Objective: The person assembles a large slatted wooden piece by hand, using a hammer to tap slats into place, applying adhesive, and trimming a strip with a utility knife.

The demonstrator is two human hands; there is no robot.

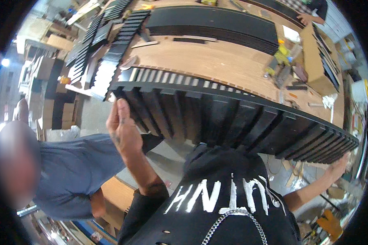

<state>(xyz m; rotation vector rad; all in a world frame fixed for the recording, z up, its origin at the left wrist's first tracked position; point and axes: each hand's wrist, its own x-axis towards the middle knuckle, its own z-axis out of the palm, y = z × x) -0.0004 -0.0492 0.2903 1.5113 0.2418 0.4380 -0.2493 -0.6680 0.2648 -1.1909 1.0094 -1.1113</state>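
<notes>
A long black slatted panel point(216, 116) spans the picture in front of my body, its ribs running down toward my waist. My left hand point(126, 130) grips the panel's left end, thumb up against the edge and the other fingers partly hidden. At the far right end, my right hand point(340, 166) holds the panel's lower corner, with most of its fingers hidden. Along its far long edge, the panel lies at or just over the near edge of a wooden workbench point(204, 57); whether it rests there I cannot tell.
Black boards point(216, 24) lie stacked across the bench. Slatted black pieces point(124, 38) stand at the left. A cardboard box point(321, 61) and yellow-handled tools point(280, 59) sit at the right. One person in a dark shirt point(77, 167) is close on my left; another person's hand point(308, 18) shows far right.
</notes>
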